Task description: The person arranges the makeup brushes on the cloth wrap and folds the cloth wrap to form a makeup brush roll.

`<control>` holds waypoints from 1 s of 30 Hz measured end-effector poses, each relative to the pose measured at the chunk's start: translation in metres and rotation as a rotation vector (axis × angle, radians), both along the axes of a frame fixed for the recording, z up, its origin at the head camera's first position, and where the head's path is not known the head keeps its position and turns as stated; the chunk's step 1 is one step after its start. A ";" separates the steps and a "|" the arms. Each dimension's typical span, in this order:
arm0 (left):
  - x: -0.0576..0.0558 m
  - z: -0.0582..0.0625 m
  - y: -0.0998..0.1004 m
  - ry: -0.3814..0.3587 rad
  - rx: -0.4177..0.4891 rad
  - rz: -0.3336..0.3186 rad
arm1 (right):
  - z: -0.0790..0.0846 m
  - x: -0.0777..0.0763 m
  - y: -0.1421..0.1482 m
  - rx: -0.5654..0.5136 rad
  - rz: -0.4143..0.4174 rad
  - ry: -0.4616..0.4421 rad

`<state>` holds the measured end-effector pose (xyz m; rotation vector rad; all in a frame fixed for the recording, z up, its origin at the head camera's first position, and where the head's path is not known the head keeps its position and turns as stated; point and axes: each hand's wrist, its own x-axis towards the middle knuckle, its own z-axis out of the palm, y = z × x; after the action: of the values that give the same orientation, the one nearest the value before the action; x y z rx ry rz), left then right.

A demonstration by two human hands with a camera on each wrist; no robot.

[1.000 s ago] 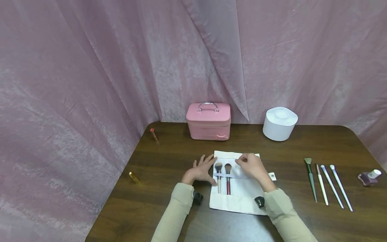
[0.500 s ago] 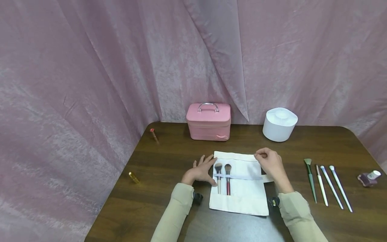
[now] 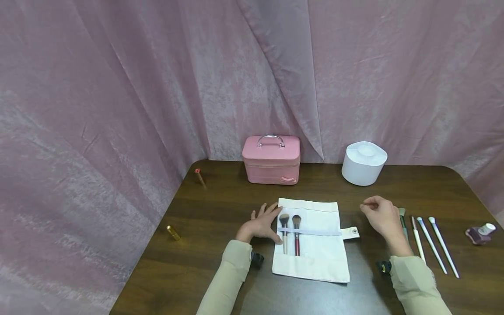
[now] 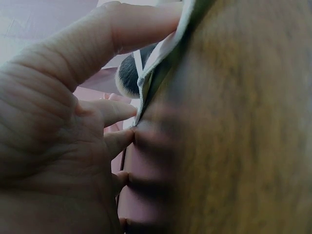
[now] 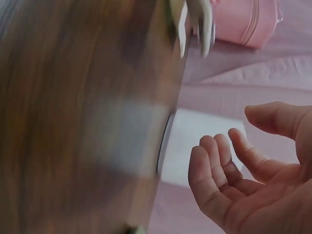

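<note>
A white cloth brush roll [image 3: 323, 262] lies unrolled on the table, its snap strap [image 3: 349, 233] pointing right. Under its lilac band sit a pale-handled makeup brush [image 3: 285, 245] and a red-handled makeup brush [image 3: 297, 247]. My left hand [image 3: 259, 226] rests spread at the roll's left edge; in the left wrist view its thumb [image 4: 141, 27] and fingertips touch the cloth border. Nothing is in my right hand [image 3: 383, 218], which hovers right of the strap, fingers loosely bent with thumb apart. It partly covers a green makeup brush [image 3: 404, 226].
Right of the green brush lie three slim white-handled brushes [image 3: 432, 245], then a purple polish bottle [image 3: 478, 235]. A pink case [image 3: 271, 159] and a white container [image 3: 363, 164] stand at the back. A lipstick [image 3: 200, 178] and a gold tube [image 3: 173, 232] are on the left.
My right hand has moved right from over the roll's upper part, past its edge and strap, toward the loose brushes. The left hand has stayed in place.
</note>
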<state>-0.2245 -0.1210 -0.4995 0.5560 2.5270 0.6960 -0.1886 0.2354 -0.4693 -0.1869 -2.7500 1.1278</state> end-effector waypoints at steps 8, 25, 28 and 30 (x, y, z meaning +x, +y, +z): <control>0.004 -0.004 -0.001 -0.003 0.020 0.001 | -0.002 0.005 0.032 0.089 -0.033 -0.033; 0.005 -0.006 -0.001 0.008 0.004 0.008 | -0.002 0.010 0.073 0.200 -0.093 -0.253; 0.004 -0.004 -0.001 0.009 0.007 0.007 | 0.000 0.009 0.074 0.199 -0.097 -0.274; 0.003 -0.004 -0.001 0.012 0.006 0.008 | 0.000 0.007 0.076 0.197 -0.096 -0.273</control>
<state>-0.2214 -0.1223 -0.5035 0.5545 2.5403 0.7054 -0.1815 0.3114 -0.4691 -0.4742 -3.0280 0.8567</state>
